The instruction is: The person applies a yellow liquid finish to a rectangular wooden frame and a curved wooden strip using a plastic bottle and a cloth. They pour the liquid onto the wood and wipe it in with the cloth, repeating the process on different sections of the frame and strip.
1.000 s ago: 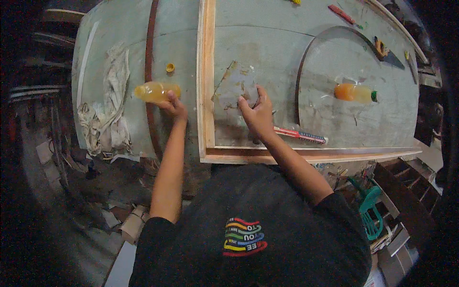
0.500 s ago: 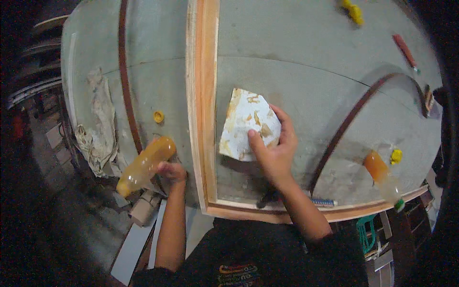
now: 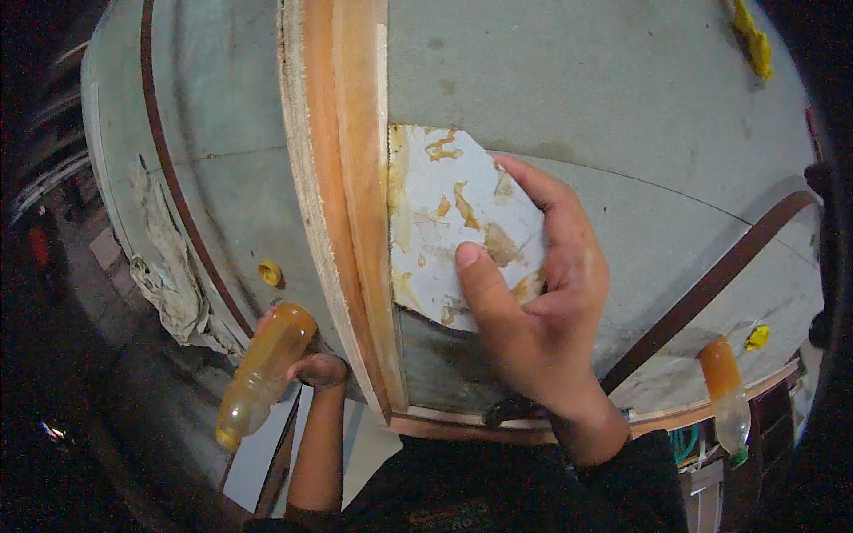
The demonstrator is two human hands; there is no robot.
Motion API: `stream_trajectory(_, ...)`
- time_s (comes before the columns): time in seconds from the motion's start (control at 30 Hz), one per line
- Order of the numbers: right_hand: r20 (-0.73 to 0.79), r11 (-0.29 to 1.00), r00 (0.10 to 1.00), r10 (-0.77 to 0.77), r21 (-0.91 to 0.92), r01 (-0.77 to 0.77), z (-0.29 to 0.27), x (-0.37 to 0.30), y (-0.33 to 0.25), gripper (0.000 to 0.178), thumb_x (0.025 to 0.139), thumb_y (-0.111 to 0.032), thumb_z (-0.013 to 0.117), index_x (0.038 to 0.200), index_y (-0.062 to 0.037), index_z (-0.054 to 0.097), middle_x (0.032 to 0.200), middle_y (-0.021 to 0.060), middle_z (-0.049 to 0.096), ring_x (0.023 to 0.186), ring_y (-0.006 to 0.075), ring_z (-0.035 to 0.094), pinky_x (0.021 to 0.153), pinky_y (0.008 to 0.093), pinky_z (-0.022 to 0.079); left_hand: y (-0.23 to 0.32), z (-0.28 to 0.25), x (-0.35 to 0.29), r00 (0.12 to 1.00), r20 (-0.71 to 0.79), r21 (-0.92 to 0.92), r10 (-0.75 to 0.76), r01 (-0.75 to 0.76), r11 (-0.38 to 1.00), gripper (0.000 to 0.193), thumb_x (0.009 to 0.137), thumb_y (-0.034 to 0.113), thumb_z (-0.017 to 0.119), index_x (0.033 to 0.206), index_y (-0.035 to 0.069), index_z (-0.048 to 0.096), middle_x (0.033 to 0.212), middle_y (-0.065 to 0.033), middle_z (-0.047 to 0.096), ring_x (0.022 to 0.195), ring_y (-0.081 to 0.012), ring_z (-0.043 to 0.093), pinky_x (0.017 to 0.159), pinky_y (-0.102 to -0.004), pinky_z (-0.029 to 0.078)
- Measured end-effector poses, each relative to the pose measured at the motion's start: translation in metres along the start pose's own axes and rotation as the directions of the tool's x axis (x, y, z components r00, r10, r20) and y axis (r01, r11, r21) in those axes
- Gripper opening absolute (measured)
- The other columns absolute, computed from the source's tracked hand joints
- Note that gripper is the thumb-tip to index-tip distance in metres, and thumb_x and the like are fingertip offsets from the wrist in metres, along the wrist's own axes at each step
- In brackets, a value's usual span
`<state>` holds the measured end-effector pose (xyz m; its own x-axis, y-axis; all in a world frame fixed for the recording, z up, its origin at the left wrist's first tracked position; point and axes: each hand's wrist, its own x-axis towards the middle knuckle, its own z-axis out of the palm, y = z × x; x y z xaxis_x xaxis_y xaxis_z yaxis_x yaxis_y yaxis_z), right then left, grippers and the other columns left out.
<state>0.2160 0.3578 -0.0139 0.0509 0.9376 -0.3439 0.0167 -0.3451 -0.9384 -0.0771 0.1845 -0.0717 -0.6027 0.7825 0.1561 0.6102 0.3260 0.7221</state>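
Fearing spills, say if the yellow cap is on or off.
Off: the cap lies on the tabletop, apart from the bottle in the left hand.

- Overall illumination was dim; the grey-green tabletop (image 3: 551,98) was moderately lit toward the centre.
- The white board (image 3: 422,200) was among the brightest surfaces, its stains distinct.
- A soft shadow lay below the board's near edge.
- Pale highlights showed on the held bottle (image 3: 249,391).
- A small bright glint (image 3: 53,433) stood out at far left.
- Margins fell to near-black, with speckled noise.
- Fisheye distortion bowed the wooden frame (image 3: 342,178).
- The shirt print (image 3: 449,517) was too dark and blurred to read.
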Motion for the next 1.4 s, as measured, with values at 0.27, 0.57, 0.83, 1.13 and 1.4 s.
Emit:
stream_trajectory(0.27,0.425,0.979,0.901,-0.090,-0.128,0.158,-0.005,-0.044,-0.002,0.039,0.092,-0.004,0.065,0.130,0.0009,0.061,0.115,0.0197,0.069,0.107,0.0254,0.069,0.091,0.0339,0.053,0.001,-0.001,0.002,0.997,0.048,-0.007,0.054,-0.053,0.999,0.106,0.089,0.087,0.024,0.136,-0.007,0.042,0.129,-0.0218,0.053,0.121,-0.0353,0.054,0.107,-0.0444,0.043)
stream_trajectory(0.57,0.041,0.984,0.984,0.175,0.014,-0.176,-0.028,-0.097,-0.029,0.041,0.085,-0.007,0.072,0.125,0.0007,0.063,0.113,0.0104,0.069,0.104,0.0169,0.064,0.093,0.0323,0.050,-0.045,-0.006,-0.015,0.990,0.050,0.042,0.132,-0.134,0.990,0.081,0.102,0.067,0.032,0.136,-0.006,0.046,0.134,-0.0231,0.053,0.120,-0.0367,0.054,0.104,-0.0463,0.044)
stream_trajectory(0.83,-0.142,0.996,0.990,-0.008,0.085,0.020,-0.033,-0.156,-0.065,0.048,0.082,-0.003,0.070,0.128,-0.0018,0.056,0.118,0.0104,0.064,0.110,0.0180,0.060,0.097,0.0340,0.049,-0.086,0.028,-0.017,0.999,0.020,-0.038,0.040,-0.039,0.999,0.059,0.104,0.052,0.050,0.116,-0.005,0.061,0.116,-0.0228,0.065,0.106,-0.0329,0.058,0.092,-0.0450,0.046)
stream_trajectory(1.13,-0.185,0.990,0.978,-0.098,0.080,0.115,-0.004,-0.225,-0.054,0.048,0.078,0.000,0.063,0.124,-0.0022,0.050,0.116,0.0085,0.058,0.104,0.0171,0.060,0.091,0.0314,0.051,-0.041,0.065,0.005,1.000,0.019,-0.493,0.012,-0.001,0.870,0.097,0.098,0.052,0.061,0.157,-0.007,0.012,0.156,-0.0294,0.030,0.144,-0.0400,0.037,0.117,-0.0461,0.033)
stream_trajectory(1.4,-0.307,0.956,0.949,0.076,0.293,0.018,0.053,-0.258,-0.026,0.049,0.082,0.000,0.064,0.129,0.0004,0.051,0.108,0.0087,0.064,0.091,0.0172,0.062,0.077,0.0309,0.052,-0.033,0.082,0.017,0.961,-0.207,-0.567,0.181,-0.269,0.779,0.084,0.096,0.051,0.065,0.150,-0.005,0.034,0.149,-0.0284,0.042,0.136,-0.0411,0.044,0.114,-0.0477,0.034)
